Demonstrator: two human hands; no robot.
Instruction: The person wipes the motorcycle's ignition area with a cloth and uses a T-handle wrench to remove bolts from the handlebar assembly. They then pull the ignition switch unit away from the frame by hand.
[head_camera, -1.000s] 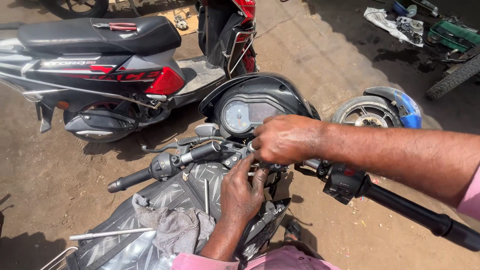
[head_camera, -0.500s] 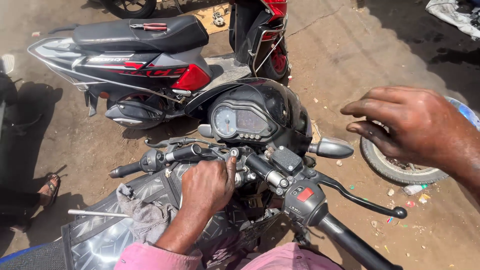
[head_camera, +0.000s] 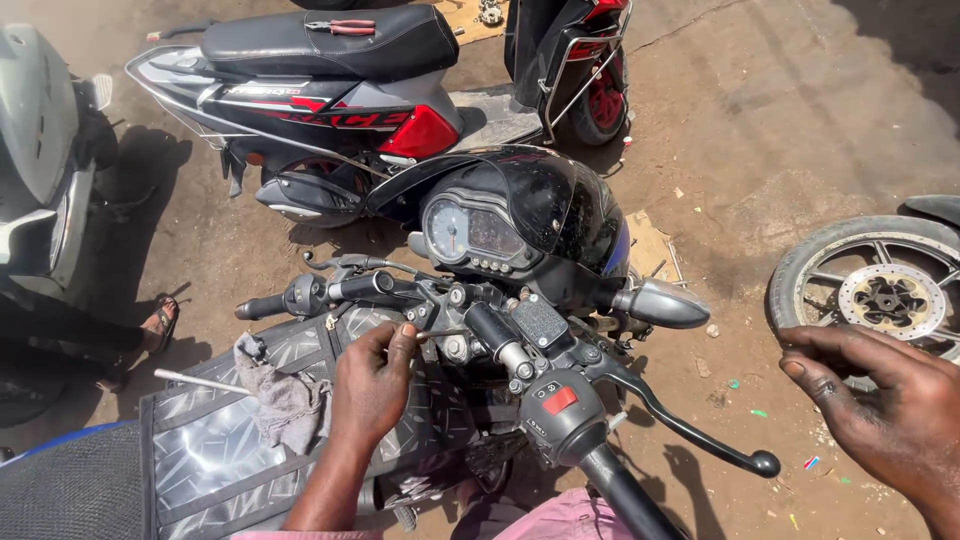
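Left hand (head_camera: 372, 385) pinching a thin metal tool (head_camera: 440, 333) against the handlebar clamp (head_camera: 455, 320) at the motorcycle's centre, below the instrument cluster (head_camera: 470, 232); right hand (head_camera: 880, 400) empty, fingers loosely spread, well right of the brake lever (head_camera: 690, 425), near a wheel (head_camera: 880, 290).

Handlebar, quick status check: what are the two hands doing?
Left hand pinches a thin tool at the handlebar clamp. Right hand open, off the bike. Brake lever juts between.

Our left hand (head_camera: 372, 385) pinched a thin tool (head_camera: 440, 333) against the motorcycle's handlebar clamp (head_camera: 455, 320), just below the speedometer (head_camera: 470, 232). Our right hand (head_camera: 880, 410) hovered open, well apart, near a loose wheel (head_camera: 880, 290).
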